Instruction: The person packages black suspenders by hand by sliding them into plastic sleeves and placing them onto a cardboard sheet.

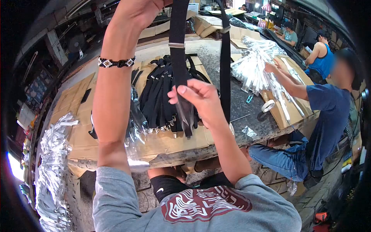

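My left hand (141, 11) is raised at the top of the view and holds the upper end of a black elastic strap (178, 58) with a metal adjuster. The strap hangs straight down, and a second length of it (225, 65) drops beside it on the right. Lower down, my right hand (199, 98) pinches the strap together with a clear plastic sleeve (187, 112) around its bottom end. A beaded bracelet (116, 62) sits on my left wrist. Behind the strap, a pile of black straps with clips (160, 96) lies on flattened cardboard (170, 141).
Clear plastic bags (137, 131) lie by my left forearm. A heap of silvery packed items (52, 162) sits at the left. A person in blue (328, 112) sits at the right, handling packed straps (257, 65). A tape roll (268, 105) lies on the stone table (247, 127).
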`<action>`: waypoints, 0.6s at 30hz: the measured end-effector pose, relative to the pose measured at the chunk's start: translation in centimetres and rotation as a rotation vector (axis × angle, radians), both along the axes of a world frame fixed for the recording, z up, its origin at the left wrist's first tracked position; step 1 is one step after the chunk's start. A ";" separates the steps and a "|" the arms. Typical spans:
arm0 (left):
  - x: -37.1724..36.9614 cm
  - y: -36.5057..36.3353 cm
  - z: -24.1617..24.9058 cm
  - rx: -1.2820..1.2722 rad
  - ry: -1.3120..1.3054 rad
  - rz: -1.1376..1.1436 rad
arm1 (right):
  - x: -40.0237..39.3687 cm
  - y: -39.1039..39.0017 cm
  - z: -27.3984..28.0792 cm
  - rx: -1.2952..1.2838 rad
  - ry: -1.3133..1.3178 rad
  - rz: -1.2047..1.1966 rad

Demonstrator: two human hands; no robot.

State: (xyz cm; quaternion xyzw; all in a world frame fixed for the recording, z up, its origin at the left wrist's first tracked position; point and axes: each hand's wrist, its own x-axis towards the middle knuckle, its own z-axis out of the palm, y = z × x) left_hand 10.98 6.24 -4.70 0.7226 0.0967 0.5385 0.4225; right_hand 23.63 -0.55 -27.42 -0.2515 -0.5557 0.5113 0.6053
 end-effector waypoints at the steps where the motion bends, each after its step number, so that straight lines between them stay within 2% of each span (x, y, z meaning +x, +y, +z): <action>1: 0.0 -0.2 0.1 -0.001 0.002 0.004 | 0.0 0.1 0.8 0.030 0.002 -0.002; 10: 0.2 1.6 -1.4 -0.060 0.015 0.001 | -0.3 0.2 7.2 0.206 0.098 -0.081; 13: 0.3 2.0 -2.1 -0.054 0.015 0.062 | -0.4 0.6 8.3 0.217 0.147 -0.118; 18: 0.1 2.1 -2.0 -0.068 -0.027 0.137 | -0.3 -0.3 7.6 0.158 0.041 -0.094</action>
